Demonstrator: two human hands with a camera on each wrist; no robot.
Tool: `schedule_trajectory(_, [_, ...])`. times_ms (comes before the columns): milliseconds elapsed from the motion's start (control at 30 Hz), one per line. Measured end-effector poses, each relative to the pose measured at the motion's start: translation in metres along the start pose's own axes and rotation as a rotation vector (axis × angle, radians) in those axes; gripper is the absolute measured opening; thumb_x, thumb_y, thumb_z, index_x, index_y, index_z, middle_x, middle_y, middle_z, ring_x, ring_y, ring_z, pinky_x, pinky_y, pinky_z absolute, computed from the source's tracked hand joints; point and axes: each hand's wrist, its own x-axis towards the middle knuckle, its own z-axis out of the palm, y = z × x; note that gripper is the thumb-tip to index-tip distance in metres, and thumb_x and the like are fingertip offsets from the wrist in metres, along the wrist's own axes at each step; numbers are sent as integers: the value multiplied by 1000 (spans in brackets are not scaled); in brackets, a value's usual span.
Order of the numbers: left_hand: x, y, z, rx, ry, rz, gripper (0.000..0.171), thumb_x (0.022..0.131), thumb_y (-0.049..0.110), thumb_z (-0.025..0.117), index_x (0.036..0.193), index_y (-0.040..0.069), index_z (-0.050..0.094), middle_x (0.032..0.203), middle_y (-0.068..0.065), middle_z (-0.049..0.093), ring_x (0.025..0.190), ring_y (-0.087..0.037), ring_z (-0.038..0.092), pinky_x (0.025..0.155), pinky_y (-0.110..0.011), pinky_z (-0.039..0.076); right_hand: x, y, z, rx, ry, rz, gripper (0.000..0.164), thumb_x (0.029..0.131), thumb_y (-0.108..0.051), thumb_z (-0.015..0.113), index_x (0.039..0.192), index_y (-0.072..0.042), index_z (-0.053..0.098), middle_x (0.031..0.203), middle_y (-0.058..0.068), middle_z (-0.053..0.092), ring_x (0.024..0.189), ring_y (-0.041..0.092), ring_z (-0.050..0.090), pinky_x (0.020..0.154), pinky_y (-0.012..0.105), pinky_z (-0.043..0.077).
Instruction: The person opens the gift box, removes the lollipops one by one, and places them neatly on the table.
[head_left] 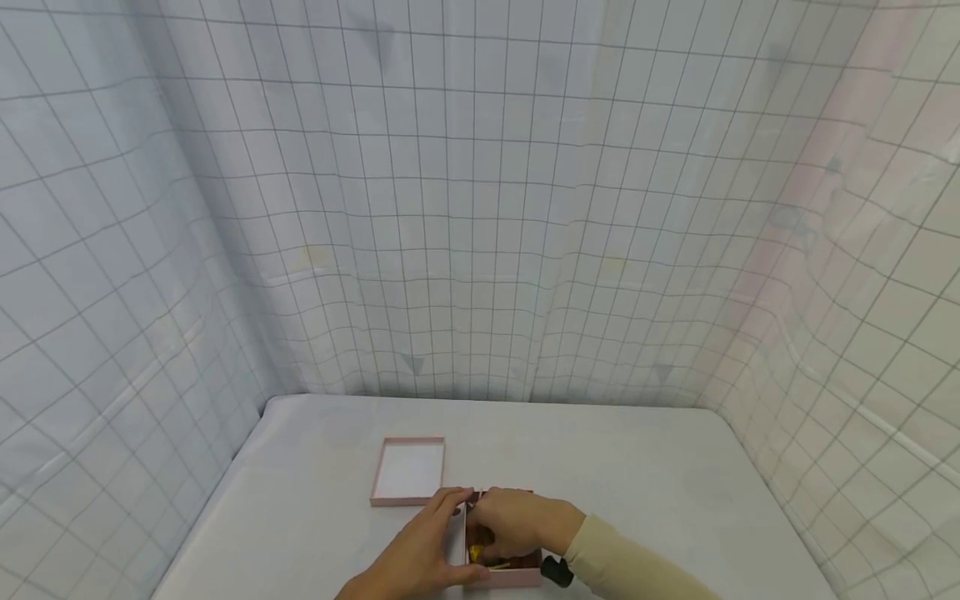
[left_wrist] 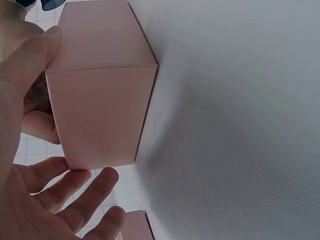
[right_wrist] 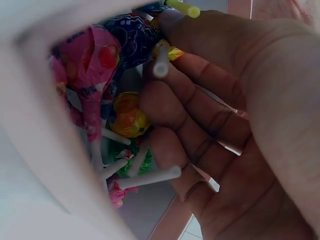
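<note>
Two hands worked at one open pink box (head_left: 502, 578), which sat on the white-covered surface (head_left: 637, 483) at 6 o'clock in the head view. Wrapped lollipops lay inside it.

Left hand (head_left: 427, 537): at the box's 9 o'clock side. Thumb lay on the near wall by the rim, foremost fingertips on the far end, so the hand spanned the box and gripped it; the outer two fingers stood spread, off the cardboard.

Right hand (head_left: 521, 521): inside the box, arm entering from 4 o'clock in a pale yellowish sleeve (head_left: 630, 562). Thumb tip rested at a dark blue-wrapped lollipop (right_wrist: 132, 40); the other fingers were slightly bent, side by side, tips near a yellow-orange lollipop (right_wrist: 129, 115). Could not tell whether thumb and forefinger pinched anything, the forefinger's tip being hidden.

Contents, right wrist view: pink-wrapped lollipop (right_wrist: 90, 60) at 10 o'clock, the dark blue one at 11, the yellow-orange one at 9, a green wrapper (right_wrist: 140, 162) at 7. A yellow-green stick (right_wrist: 185, 8) poked out by the thumb at 12; several white sticks pointed various ways.

Box lid (head_left: 408, 471): pink rim, white inside facing up, flat at 10 o'clock from the box, apart from it.

Grid-patterned curtain (head_left: 487, 208) hung beyond, from 9 through 12 to 3 o'clock.
</note>
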Motion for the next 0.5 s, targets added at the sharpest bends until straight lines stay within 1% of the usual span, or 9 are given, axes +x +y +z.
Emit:
schedule_trajectory(200, [1,-3,1,14,8,8,111,91,71,94,171,10,48,171,-7,55,140,-31,69,110,-50,66,-2,2,1,35,5,-13,15,101,-27,95,113,-22,87,90,-19,75,77,-10,58,68,8,47])
schedule_trajectory(367, [2,-2,1,2,0,6,111,90,70,95,171,10,49,171,-7,55,141,-34,69,110,-50,66,-7,4,-3,86,26,-15,13,99,-23,95,106,-23,84,90,-20,76,78,-11,59,71,7,48])
schedule_trajectory(433, [2,-1,1,4,-2,-1,110,90,70,95,171,11,49,171,-6,55,141,-34,69,111,-50,66,-8,6,-4,111,33,-12,13,99,-22,95,105,-22,84,91,-20,76,78,-12,61,72,7,50])
schedule_trajectory(500, [3,-2,1,8,0,-3,110,90,71,95,171,12,49,170,-6,56,140,-32,69,110,-48,66,-9,8,-4,143,38,-8,14,99,-22,95,108,-22,84,94,-20,77,81,-12,62,74,7,51])
